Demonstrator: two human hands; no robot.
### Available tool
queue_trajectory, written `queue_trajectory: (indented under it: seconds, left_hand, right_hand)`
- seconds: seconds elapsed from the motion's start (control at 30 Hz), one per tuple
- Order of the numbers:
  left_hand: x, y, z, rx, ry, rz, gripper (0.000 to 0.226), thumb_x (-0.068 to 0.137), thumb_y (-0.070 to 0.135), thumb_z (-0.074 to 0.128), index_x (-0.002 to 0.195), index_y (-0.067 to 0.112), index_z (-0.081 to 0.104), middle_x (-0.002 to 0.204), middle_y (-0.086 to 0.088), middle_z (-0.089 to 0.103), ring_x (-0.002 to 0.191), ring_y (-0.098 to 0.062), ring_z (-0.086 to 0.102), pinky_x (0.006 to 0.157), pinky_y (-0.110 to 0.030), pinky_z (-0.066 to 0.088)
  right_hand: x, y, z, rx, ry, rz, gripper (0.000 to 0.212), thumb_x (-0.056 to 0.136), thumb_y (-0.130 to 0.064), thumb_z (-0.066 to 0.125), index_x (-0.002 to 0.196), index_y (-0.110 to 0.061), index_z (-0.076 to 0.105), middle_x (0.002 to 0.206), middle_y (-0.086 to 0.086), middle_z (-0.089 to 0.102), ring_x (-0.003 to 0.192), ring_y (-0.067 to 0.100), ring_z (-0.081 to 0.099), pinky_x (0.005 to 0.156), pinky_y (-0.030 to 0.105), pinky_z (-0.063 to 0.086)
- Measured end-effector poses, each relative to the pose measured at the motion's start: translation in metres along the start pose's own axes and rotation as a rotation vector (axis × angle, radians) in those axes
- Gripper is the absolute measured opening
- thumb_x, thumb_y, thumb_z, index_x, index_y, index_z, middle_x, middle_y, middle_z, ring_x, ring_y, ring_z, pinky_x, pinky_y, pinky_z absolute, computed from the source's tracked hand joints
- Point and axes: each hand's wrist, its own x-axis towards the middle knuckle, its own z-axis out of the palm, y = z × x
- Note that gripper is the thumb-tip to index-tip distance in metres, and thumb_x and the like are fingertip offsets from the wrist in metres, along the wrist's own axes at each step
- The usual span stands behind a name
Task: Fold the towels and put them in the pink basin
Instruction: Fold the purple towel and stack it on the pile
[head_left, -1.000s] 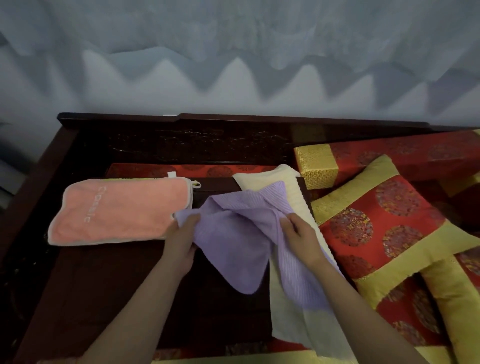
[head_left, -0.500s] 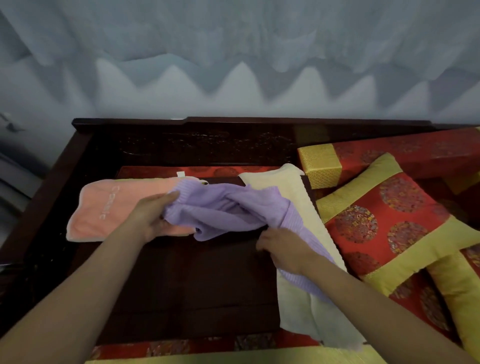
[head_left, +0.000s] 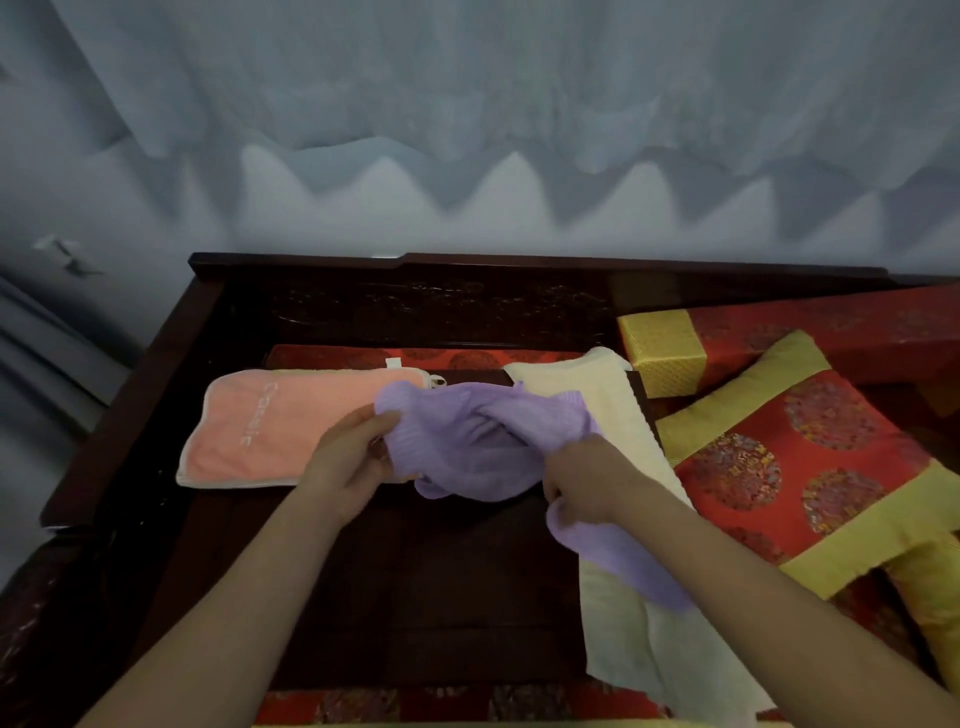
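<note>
Pale curtain (head_left: 467, 130) hangs behind a dark wooden table (head_left: 415, 597), and from where I stand the whole business sits at the table's far half. The purple towel (head_left: 467, 441) is bunched in a loose roll lying left to right between the two hands, lifted a little off the wood as far as I can judge. The left hand (head_left: 348, 462) pinches its left end, thumb on top and fingers curled beneath, just over the right edge of the pink towel (head_left: 275, 426), which lies flat on the table. The right hand (head_left: 587, 478) grips the other end. From there a tail of purple runs back toward the person, under the right forearm and across the cream towel (head_left: 649, 649), which lies lengthwise along the table's right side beside red and gold cushions (head_left: 779, 467). So the cloth bends at the right hand, and to my eye spreading it flat means drawing that tail out leftward onto the bare wood; the right hand is the nearer one to it. The right fingertips are buried in folds, the towel's corners cannot be picked out, and the pink basin is nowhere in sight
</note>
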Motion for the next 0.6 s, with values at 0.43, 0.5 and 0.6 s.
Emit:
queue_trajectory:
  seconds: [0.43, 0.5, 0.6]
  left_hand:
    - [-0.024, -0.019, 0.02, 0.409, -0.246, 0.255, 0.019, 0.088, 0.006, 0.061, 0.097, 0.018, 0.073, 0.095, -0.003, 0.075, 0.094, -0.022, 0.07, 0.083, -0.035, 0.057]
    - [-0.024, -0.022, 0.018, 0.418, -0.256, 0.288, 0.017, 0.088, 0.004, 0.062, 0.1, 0.012, 0.07, 0.096, -0.01, 0.075, 0.093, -0.026, 0.07, 0.084, -0.038, 0.057]
    - [-0.024, -0.022, 0.017, 0.45, -0.24, 0.349, 0.007, 0.088, 0.006, 0.063, 0.094, 0.008, 0.061, 0.089, -0.017, 0.073, 0.085, -0.026, 0.071, 0.074, -0.031, 0.058]
  right_hand:
    - [0.013, -0.018, -0.041, 0.886, 0.425, -0.197, 0.007, 0.077, -0.014, 0.075, 0.083, -0.016, 0.072, 0.079, -0.006, 0.069, 0.075, 0.009, 0.064, 0.073, 0.028, 0.053]
    - [0.016, -0.02, -0.037, 0.899, 0.446, -0.221, 0.014, 0.075, -0.01, 0.076, 0.088, -0.012, 0.071, 0.082, 0.002, 0.07, 0.076, 0.016, 0.064, 0.073, 0.031, 0.054]
    - [0.024, -0.018, -0.032, 0.855, 0.39, -0.195, 0.032, 0.074, -0.014, 0.078, 0.105, -0.02, 0.068, 0.074, 0.001, 0.068, 0.068, 0.01, 0.061, 0.068, 0.026, 0.05]
